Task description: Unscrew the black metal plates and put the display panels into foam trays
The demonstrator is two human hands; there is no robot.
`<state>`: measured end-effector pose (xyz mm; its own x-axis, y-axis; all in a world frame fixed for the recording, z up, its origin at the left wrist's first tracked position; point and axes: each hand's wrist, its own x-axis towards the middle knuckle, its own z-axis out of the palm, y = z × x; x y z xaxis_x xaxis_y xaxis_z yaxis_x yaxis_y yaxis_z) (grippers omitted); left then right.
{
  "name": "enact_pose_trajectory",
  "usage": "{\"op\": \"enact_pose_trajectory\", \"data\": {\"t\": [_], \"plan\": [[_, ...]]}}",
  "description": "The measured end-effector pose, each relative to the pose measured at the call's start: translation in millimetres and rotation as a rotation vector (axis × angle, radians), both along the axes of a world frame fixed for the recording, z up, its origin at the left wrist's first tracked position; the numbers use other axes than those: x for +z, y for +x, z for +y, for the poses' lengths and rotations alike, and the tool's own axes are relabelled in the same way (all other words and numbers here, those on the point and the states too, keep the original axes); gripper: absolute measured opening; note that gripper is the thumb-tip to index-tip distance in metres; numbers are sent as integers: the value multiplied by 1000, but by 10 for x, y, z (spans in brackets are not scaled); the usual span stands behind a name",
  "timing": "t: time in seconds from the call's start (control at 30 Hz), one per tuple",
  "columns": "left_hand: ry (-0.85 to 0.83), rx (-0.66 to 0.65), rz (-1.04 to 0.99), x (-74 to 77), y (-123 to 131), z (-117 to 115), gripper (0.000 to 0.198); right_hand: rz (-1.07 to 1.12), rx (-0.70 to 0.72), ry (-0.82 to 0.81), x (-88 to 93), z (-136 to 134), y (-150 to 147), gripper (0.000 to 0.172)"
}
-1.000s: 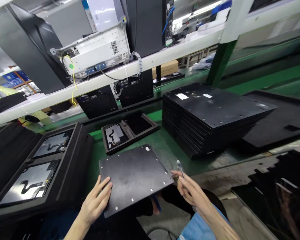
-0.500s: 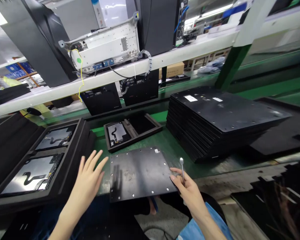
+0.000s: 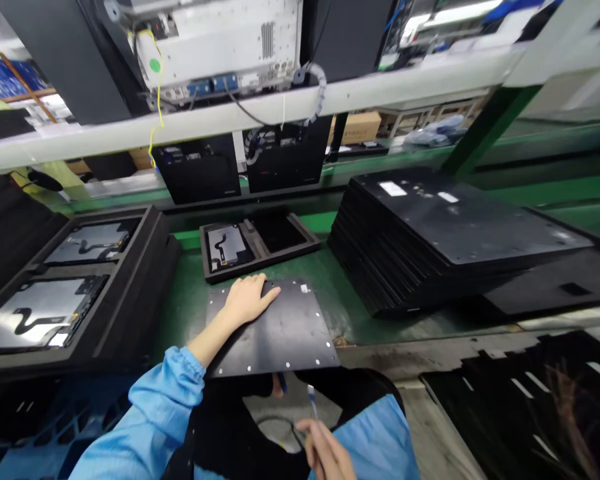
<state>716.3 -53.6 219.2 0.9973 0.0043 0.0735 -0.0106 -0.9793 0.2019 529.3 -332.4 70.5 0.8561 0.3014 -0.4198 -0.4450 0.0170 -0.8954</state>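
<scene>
Rests the left hand (image 3: 246, 298), thumb spread from the fingers, between ten and eleven o'clock on the plate (image 3: 285, 327), laid mid-counter (image 3: 185, 293) and jutting past the near edge. Pinches a tool (image 3: 313, 400) in the right hand (image 3: 329, 455), off the plate at five o'clock. Has a stack (image 3: 430, 233) at two, small tray (image 3: 266, 259) at twelve, big tray (image 3: 125, 293) at nine.

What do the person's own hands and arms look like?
Left hand and right hand are ungloved. A wrinkled light blue sleeve covers most of the left arm, its gathered cuff short of the wrist. The right forearm is out of view.
</scene>
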Motion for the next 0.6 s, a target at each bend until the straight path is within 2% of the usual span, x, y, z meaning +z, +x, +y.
{"op": "enact_pose_trajectory", "data": {"t": [0.07, 0.13, 0.2, 0.3, 0.4, 0.5, 0.6], "plan": [[9, -6, -15, -5, -11, 7, 55, -90, 170, -75, 38, 23, -51, 66], [17, -5, -16, -2, -24, 19, 55, -143, 239, -88, 131, 53, -4, 66], [15, -9, -6, 6, -28, 23, 56, -137, 213, -55, 237, 77, 87, 62], [5, -12, 6, 24, -32, 16, 56, -146, 75, -11, 374, 81, 221, 55], [-7, -12, 12, 35, -35, 10, 56, -198, 6, -7, 453, 60, 317, 54], [-9, -10, 7, 27, -36, 11, 56, -210, 8, -4, 454, 47, 352, 55], [-4, -11, 3, 7, -42, 17, 56, -197, 5, -16, 374, 52, 321, 55]]}}
